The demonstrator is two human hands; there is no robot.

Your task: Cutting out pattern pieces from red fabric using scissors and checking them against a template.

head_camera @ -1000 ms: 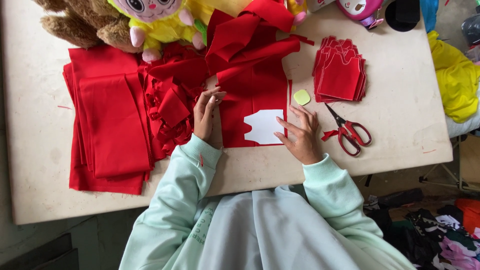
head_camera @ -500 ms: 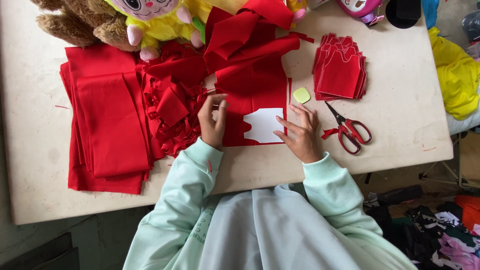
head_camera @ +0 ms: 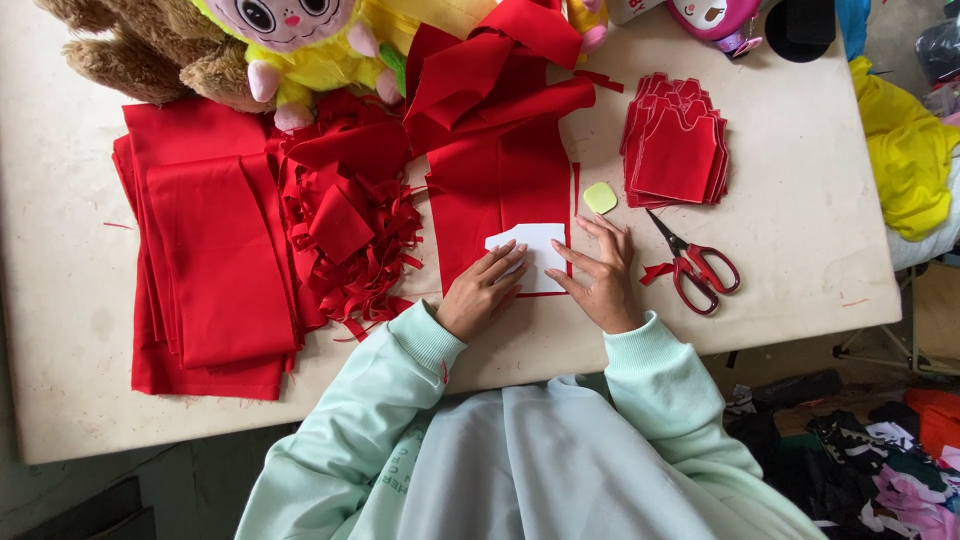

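- Your left hand (head_camera: 480,293) now lies flat, fingers extended, on the lower-left edge of the white paper template (head_camera: 535,257); half a second ago it sat higher and further left, on the red cloth at about 10 o'clock from the template.
- Your right hand (head_camera: 600,275) presses open-palmed at the template's right edge, gripping nothing, much where it rested before.
- The template lies on the red fabric strip (head_camera: 500,190), near that strip's lower end, at table centre.
- With both palms now flanking the pattern, it appears pinned flat against the cloth; this reads as a holding or smoothing stage.
- A pale green piece of tailor's chalk (head_camera: 600,197) lies at 1 o'clock from the template, just beside your right fingertips.
- Red-handled scissors (head_camera: 695,267) lie at 3 o'clock, untouched.
- A stack of cut red pieces (head_camera: 680,150) sits at 2 o'clock.
- Red offcuts (head_camera: 350,225) and folded red fabric (head_camera: 205,250) lie at 9 o'clock.
- Plush toys (head_camera: 250,45) occupy the far edge of the table (head_camera: 800,230).
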